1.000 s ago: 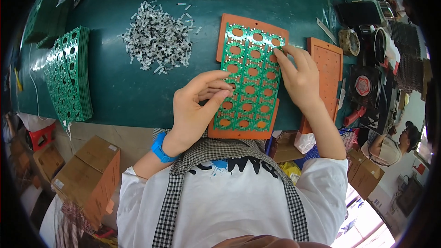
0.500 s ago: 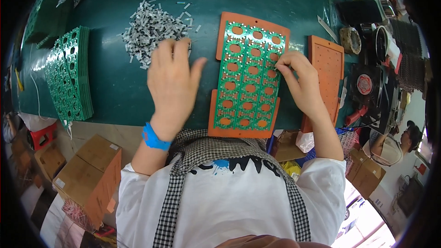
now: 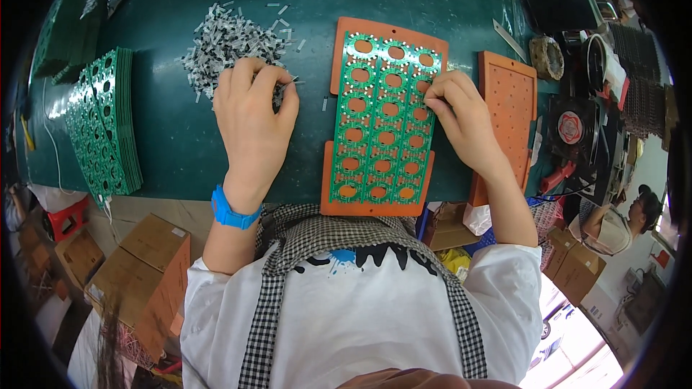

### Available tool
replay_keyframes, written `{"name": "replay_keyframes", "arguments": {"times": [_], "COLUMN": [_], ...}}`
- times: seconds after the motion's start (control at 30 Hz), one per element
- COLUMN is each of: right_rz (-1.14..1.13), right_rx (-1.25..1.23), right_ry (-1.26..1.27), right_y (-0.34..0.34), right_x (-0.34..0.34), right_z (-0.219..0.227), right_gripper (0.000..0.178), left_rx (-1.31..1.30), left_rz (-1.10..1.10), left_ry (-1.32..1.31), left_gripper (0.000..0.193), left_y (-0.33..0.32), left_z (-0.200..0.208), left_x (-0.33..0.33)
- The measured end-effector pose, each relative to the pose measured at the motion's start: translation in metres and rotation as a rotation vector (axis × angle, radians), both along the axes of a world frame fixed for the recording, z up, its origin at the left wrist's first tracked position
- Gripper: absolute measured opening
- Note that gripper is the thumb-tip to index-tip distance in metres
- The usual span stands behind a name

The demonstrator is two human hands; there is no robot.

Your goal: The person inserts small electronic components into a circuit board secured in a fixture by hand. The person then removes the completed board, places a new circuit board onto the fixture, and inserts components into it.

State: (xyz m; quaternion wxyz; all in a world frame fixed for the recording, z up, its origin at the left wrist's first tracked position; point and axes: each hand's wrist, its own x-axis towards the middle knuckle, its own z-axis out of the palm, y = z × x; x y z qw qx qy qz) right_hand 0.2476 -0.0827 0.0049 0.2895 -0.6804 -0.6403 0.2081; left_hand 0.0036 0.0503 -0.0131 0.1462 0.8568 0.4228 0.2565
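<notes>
My left hand [image 3: 252, 112] is at the near edge of a heap of small grey-white strips [image 3: 234, 43]. Its thumb and index finger come together around the end of one small strip [image 3: 296, 81]. On the right, my right hand [image 3: 465, 115] is pinched at the right edge of a green circuit board panel [image 3: 370, 122] with rows of oval openings. Whatever lies between those fingertips is too small to make out. The panel rests on an orange fixture plate [image 3: 360, 209], which shows through the openings.
Right of the panel lies a second orange plate [image 3: 508, 94] with small holes. A stack of green panels [image 3: 108, 122] stands at left. A metal ruler [image 3: 510, 39], a tape roll [image 3: 546, 57] and a red-handled tool [image 3: 559, 179] lie at right. Cardboard boxes [image 3: 140, 266] stand below the table.
My left hand's spread fingers have drawn together into a pinch by the heap. A loose strip now shows between heap and panel. My right hand stays at the panel's right edge.
</notes>
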Motion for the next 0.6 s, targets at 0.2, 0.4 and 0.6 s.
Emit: {"name": "replay_keyframes", "arguments": {"times": [0.2, 0.4, 0.6], "right_rz": [-0.040, -0.011, 0.000], "right_rx": [0.056, 0.055, 0.188], "right_ry": [-0.065, -0.064, -0.210], "right_y": [-0.005, -0.002, -0.009], "right_x": [0.000, 0.000, -0.003], "right_z": [-0.006, -0.006, -0.015], "right_gripper": [0.011, 0.012, 0.014], "left_rx": [-0.269, -0.619, -0.859], "left_rz": [-0.025, 0.040, -0.110], "left_ry": [-0.369, -0.611, -0.741], "left_gripper": [0.013, 0.018, 0.017], "left_y": [-0.010, -0.014, -0.017], "left_z": [0.001, -0.003, -0.005], "left_x": [-0.015, -0.018, -0.021]}}
